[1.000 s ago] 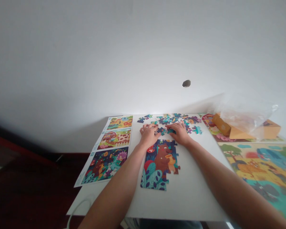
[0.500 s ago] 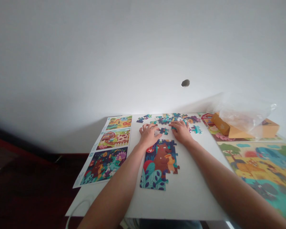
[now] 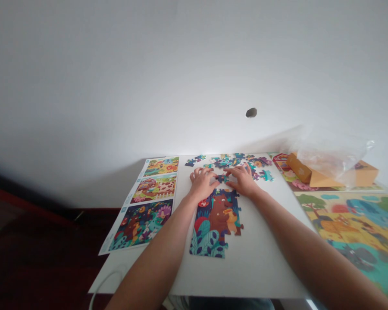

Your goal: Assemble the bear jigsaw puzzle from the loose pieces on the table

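Observation:
A small dark-blue puzzle piece (image 3: pixel 222 178) lies just beyond the top edge of a partly joined jigsaw (image 3: pixel 218 219) that shows a brown bear and leaves. My left hand (image 3: pixel 203 184) grips the piece at its left side, thumb and forefinger at its edge. From the right, my right hand (image 3: pixel 244 181) has its thumb and forefinger around the piece's other side. The fingers hide part of the piece. Behind my hands lies a heap of loose puzzle pieces (image 3: pixel 226 162), partly covered by my right fingers.
A picture sheet (image 3: pixel 153 189) with three printed scenes lies on the left of the white table (image 3: pixel 258 267). To the right are an orange box (image 3: pixel 326 177), a clear plastic bag (image 3: pixel 336 150) and a finished-looking animal picture (image 3: pixel 352 228). A wall (image 3: pixel 194 86) rises behind.
My right hand has moved left, from the loose pieces to the right side of the dark-blue piece. My left hand has hardly moved.

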`<state>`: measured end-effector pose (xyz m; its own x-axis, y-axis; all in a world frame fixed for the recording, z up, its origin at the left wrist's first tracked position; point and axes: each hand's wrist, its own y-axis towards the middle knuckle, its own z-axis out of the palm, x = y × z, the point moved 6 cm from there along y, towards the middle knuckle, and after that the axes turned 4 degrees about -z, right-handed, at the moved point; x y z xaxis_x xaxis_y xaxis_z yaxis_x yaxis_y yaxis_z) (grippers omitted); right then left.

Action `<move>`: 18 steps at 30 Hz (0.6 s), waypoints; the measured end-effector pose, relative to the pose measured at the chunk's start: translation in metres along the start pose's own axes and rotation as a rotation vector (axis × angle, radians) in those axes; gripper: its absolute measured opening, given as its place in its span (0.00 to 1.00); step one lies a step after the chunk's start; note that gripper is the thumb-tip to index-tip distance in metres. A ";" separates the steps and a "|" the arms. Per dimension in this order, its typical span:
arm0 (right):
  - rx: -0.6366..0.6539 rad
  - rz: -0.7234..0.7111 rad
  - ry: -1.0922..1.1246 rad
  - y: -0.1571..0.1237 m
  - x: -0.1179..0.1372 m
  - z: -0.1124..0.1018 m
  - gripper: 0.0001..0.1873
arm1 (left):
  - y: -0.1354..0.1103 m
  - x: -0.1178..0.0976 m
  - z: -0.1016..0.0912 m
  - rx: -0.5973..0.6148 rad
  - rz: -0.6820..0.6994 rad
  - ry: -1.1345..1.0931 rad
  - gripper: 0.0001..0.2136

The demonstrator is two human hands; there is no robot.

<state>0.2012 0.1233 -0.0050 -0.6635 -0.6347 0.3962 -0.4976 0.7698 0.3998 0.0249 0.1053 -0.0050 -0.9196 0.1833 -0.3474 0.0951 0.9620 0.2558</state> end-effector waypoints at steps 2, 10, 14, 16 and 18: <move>0.005 -0.007 -0.002 -0.001 0.002 0.000 0.26 | 0.000 -0.002 0.000 0.001 0.010 -0.001 0.09; 0.019 0.000 -0.004 -0.001 -0.001 0.002 0.27 | -0.002 -0.006 -0.003 -0.011 0.028 -0.030 0.12; 0.008 0.003 0.012 0.000 -0.002 0.002 0.28 | -0.001 -0.006 -0.003 -0.023 0.040 -0.058 0.12; 0.007 0.002 0.020 0.000 -0.003 0.002 0.29 | 0.000 -0.006 -0.002 -0.020 0.037 -0.067 0.11; 0.002 0.004 0.028 0.000 -0.004 0.003 0.30 | 0.000 -0.006 -0.002 -0.018 0.040 -0.075 0.11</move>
<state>0.2020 0.1260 -0.0087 -0.6498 -0.6330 0.4209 -0.4960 0.7726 0.3962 0.0298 0.1041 -0.0007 -0.8838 0.2369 -0.4033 0.1236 0.9499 0.2871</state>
